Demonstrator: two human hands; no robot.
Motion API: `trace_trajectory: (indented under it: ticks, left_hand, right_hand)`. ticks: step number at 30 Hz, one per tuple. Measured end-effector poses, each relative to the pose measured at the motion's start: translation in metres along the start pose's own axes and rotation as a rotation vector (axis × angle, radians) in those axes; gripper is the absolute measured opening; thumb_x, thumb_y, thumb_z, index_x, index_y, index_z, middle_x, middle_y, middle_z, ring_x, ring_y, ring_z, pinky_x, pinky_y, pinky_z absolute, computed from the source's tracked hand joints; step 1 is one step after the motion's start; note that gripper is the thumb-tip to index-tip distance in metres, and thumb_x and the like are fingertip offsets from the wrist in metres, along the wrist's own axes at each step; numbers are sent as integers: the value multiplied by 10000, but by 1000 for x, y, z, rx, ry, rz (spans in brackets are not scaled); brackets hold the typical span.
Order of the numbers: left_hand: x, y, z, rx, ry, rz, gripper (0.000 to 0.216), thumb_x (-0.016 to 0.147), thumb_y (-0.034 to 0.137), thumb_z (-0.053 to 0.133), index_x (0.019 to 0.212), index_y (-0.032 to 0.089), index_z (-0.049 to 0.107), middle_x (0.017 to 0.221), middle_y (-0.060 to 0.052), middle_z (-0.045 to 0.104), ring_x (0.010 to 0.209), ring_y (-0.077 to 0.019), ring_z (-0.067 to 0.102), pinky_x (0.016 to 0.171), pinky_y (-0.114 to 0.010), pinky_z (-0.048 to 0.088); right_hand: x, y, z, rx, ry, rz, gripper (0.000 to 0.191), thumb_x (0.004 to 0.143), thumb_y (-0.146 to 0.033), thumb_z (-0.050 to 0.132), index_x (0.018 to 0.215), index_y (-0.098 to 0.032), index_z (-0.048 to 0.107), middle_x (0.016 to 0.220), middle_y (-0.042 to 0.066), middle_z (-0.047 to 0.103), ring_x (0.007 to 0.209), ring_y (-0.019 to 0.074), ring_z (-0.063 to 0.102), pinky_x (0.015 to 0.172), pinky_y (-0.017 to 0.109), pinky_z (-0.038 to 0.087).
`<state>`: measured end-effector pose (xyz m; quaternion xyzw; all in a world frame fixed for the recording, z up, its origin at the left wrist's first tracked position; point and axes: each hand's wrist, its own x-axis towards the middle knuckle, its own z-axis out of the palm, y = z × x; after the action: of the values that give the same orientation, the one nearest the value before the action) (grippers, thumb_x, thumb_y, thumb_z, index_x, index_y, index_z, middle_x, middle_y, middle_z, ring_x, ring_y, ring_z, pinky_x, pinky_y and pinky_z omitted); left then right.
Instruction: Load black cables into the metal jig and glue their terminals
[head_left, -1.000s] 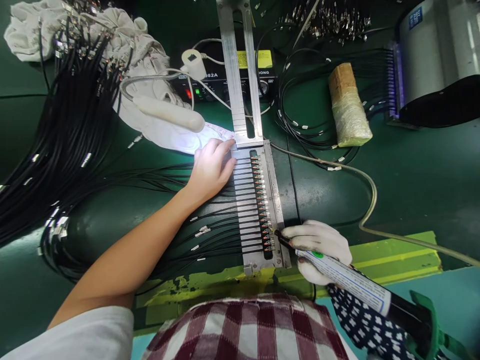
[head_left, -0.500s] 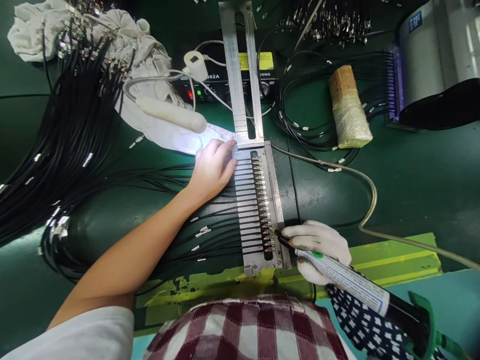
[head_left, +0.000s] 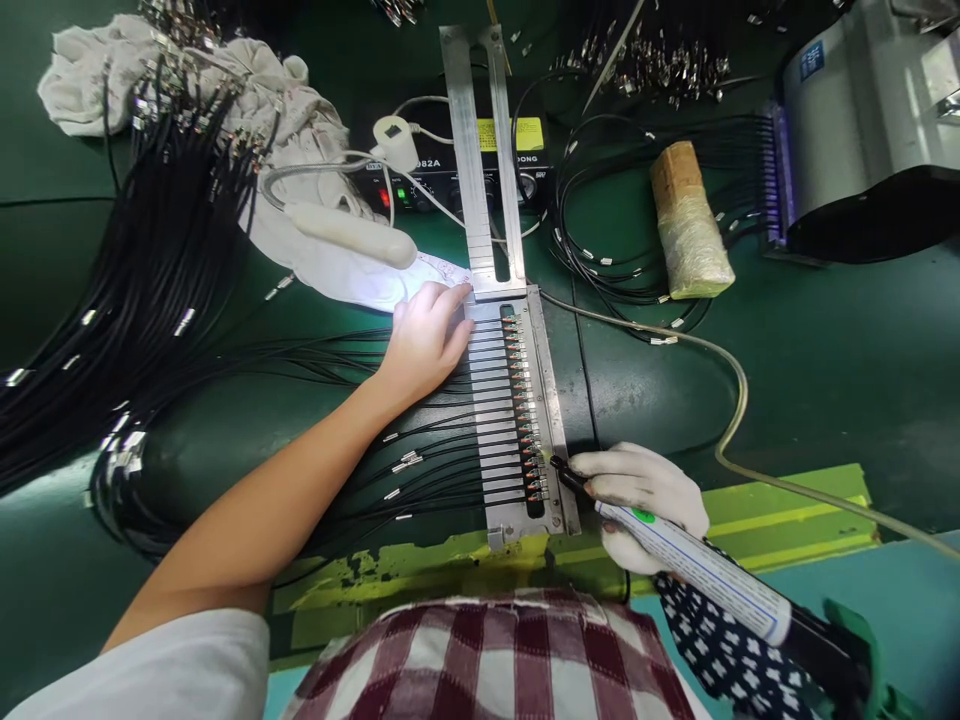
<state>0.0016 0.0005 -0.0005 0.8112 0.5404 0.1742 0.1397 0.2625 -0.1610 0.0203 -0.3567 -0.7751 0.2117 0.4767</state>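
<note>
A slotted metal jig (head_left: 499, 400) lies before me, with a row of black cables (head_left: 442, 430) laid across it and their stripped ends and metal terminals (head_left: 529, 420) lined up over its slot. My bare left hand (head_left: 427, 340) rests at the jig's upper left edge, thumb and index finger apart. My right hand (head_left: 645, 500), in a white glove, is wrapped around a labelled glue syringe (head_left: 712, 575) with a black tip and a green rear fitting. Its tip is by the jig's right rail, close to the lower terminals.
A white work lamp (head_left: 352, 235) shines beside the left hand, over white cloth (head_left: 300, 150). Behind the jig stands a black controller box (head_left: 427, 185). Thick cable bundles (head_left: 135, 260) lie left; a wrapped block (head_left: 691, 225) and a grey cylindrical machine (head_left: 870, 130) stand right. A hose (head_left: 739, 400) curves across the table.
My right hand and the syringe have moved slightly right, drawing the tip back from the terminals. The view has shifted a little. My left hand stays at the jig's edge.
</note>
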Motion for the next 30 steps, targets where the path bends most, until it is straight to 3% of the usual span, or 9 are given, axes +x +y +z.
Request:
trace_trajectory:
  ticks: [5,10,20,30]
  left_hand:
    - [0,-1,0,-4,6,6,443,947,310,438,1364,175,507,1171,-122,594,1139,-283,556,1000,-448,423]
    - [0,-1,1,2,12,13,437,946,310,435,1355,176,511,1164,-119,595,1126,-280,558,1005,-449,427]
    - [0,-1,0,-7,2,5,441,943,318,428,1360,194,506,1173,-121,600,1133,-289,556,1005,-462,424]
    - [0,-2,1,-4,-8,3,443,949,325,422,1363,188,505,1183,-119,595,1125,-281,556,1003,-448,434]
  right_hand:
    - [-8,-5,0,15,13,26,192,811,-255,604,976,-187,672,934,107,775,804,224,760,631,331,575]
    - [-6,-5,2,-17,-69,33,195,780,-239,619,964,-189,659,922,98,780,800,213,761,643,319,570]
    - [-2,-6,2,-50,-63,49,186,774,-235,628,950,-187,661,923,90,781,802,213,765,706,320,586]
    - [-5,-6,3,-3,-57,48,174,776,-240,620,936,-189,664,896,91,780,784,206,762,667,310,573]
